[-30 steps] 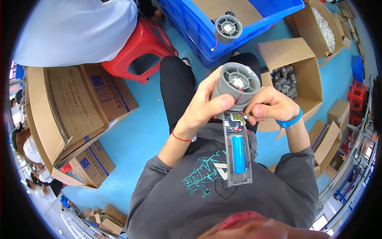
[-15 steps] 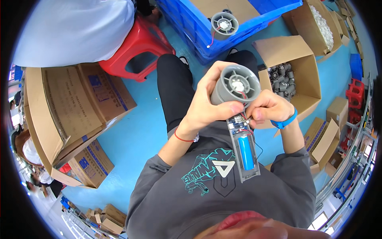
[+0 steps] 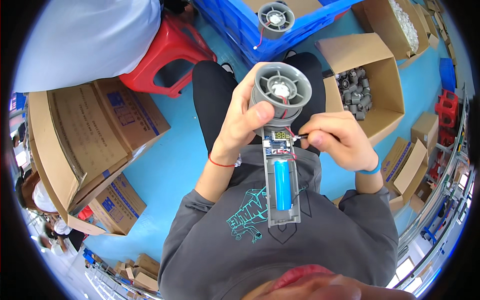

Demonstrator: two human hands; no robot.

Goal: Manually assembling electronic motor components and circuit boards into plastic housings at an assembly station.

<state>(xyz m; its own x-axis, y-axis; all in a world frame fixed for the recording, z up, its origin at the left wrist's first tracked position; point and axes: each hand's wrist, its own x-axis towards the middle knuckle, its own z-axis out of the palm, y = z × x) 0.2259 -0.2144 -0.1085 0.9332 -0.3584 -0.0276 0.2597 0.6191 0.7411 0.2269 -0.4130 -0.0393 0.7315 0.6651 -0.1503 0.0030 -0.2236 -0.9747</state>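
Note:
My left hand (image 3: 240, 117) is wrapped round the neck and head of a grey handheld fan (image 3: 283, 105), its round spoked opening facing up. The fan's handle hangs open toward my chest. Inside it lie a small circuit board (image 3: 278, 145) with a lit display and, below that, a blue cylindrical battery (image 3: 283, 185). Red wires run from the fan head to the board. My right hand (image 3: 345, 140) is closed in a pinch on a thin dark cable plug (image 3: 303, 136) at the board's right edge. Whether its tip is inserted I cannot tell.
A blue crate (image 3: 235, 37) stands ahead with another grey fan head (image 3: 276, 20) on its edge. To the right, a cardboard box (image 3: 382, 95) holds several grey parts. On the left are a red stool (image 3: 150, 70), a seated person in light clothing (image 3: 90, 40) and cardboard boxes (image 3: 95, 135).
Both hands and the fan have shifted left and slightly upward in view. The handle now faces up more squarely, the board's display shows lit, and my right hand has turned, exposing the plug.

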